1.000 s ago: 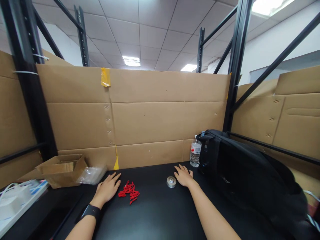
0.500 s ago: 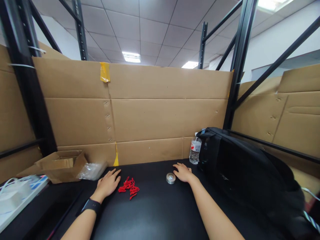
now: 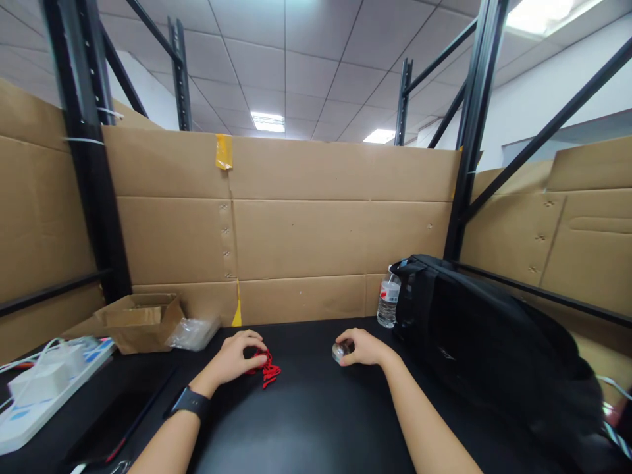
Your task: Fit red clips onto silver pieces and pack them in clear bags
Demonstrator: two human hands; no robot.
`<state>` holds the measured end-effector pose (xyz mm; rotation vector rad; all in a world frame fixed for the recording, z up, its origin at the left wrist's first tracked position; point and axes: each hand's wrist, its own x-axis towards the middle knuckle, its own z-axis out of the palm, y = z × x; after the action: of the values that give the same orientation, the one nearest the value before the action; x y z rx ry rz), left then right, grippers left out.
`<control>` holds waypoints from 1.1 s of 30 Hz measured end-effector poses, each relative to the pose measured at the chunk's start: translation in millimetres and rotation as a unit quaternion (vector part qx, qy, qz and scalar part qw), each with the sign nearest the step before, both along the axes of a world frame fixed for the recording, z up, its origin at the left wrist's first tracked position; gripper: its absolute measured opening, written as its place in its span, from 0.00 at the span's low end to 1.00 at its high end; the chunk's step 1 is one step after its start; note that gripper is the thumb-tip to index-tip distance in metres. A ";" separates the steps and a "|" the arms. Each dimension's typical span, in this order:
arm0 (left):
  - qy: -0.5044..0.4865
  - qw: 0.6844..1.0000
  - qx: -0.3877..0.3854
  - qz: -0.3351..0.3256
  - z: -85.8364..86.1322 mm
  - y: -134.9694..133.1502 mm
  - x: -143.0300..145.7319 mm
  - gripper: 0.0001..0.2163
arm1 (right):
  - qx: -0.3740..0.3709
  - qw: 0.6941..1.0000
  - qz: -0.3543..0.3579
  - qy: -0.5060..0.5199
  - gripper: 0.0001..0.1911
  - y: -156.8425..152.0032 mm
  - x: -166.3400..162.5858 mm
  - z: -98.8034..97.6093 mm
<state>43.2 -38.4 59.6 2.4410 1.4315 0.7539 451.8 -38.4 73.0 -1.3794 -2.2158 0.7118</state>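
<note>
My left hand [image 3: 236,359], with a dark watch [image 3: 190,403] on its wrist, is at the left side of a small tangle of red cord [image 3: 271,372]. Its thumb and fingers curl around part of the cord, and the fingertips partly hide it. Farther right, my right hand [image 3: 363,347] has thumb and fingers closed on the sides of a small, round, shiny clear-and-silver disc [image 3: 338,353]. The disc rests on the black tabletop [image 3: 296,421] or just above it; I cannot tell which. Its right part is hidden by the fingers.
A water bottle [image 3: 388,299] and a large black bag [image 3: 488,349] stand at the right. To the left are an open cardboard box [image 3: 143,329], a clear plastic bag [image 3: 193,334], a white power strip [image 3: 54,395] and a dark flat device [image 3: 111,418]. Cardboard panels [image 3: 296,237] wall the back.
My left hand has moved right onto the red cord, its fingers now curled. My right hand has gone from lying flat beside the disc to gripping it. The view has shifted slightly left.
</note>
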 end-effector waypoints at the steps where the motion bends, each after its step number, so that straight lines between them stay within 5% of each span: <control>1: 0.013 1.000 -0.009 -0.014 3.1 -3.8 5.4 0.16 | 0.006 1.000 -0.007 -0.001 0.29 0.7 -0.2 -0.7; 24: 0.025 0.998 -0.044 -0.041 -7.5 -1.2 34.2 0.06 | 0.043 0.997 -0.060 0.000 0.27 4.9 -1.6 -9.2; 33: -0.044 0.997 -0.028 -0.049 -1.6 -3.6 31.1 0.09 | 0.066 0.995 -0.055 0.048 0.26 -3.5 -10.1 5.1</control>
<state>74.3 -42.0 58.0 2.3853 1.2735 0.7793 441.8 -41.9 78.0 -1.3605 -2.0572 0.5693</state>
